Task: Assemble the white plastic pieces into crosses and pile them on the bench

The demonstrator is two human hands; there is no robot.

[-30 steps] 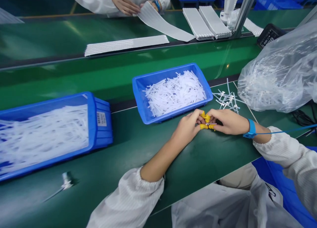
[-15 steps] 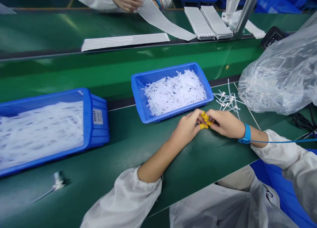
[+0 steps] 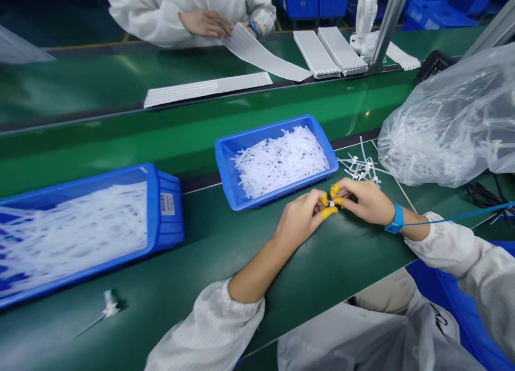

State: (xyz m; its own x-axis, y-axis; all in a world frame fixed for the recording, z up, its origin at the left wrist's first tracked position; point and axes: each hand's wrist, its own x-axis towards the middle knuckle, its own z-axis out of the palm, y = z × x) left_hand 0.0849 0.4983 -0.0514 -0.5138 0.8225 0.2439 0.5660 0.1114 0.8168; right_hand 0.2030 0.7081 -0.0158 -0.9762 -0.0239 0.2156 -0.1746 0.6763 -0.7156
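Note:
My left hand and my right hand meet above the green table, in front of the small blue bin. Yellow covers sit on the fingertips of both. Between them shows a small white plastic part, pinched by my left thumb and finger. My right fingers are closed right beside it; whatever they grip is too small to make out. Just behind my right hand lies a loose pile of thin tubes with white fittings. The small bin holds many short white tube pieces.
At left stands a larger blue bin of longer white strips. A fitting with a tube lies before it. A clear plastic bag is at right, near black cables. Beyond the green divider, a co-worker's hand holds a white ribbed sheet.
The view has tilted up slightly, so everything sits lower. My fingertips have moved a little apart, and the small white part now shows between them.

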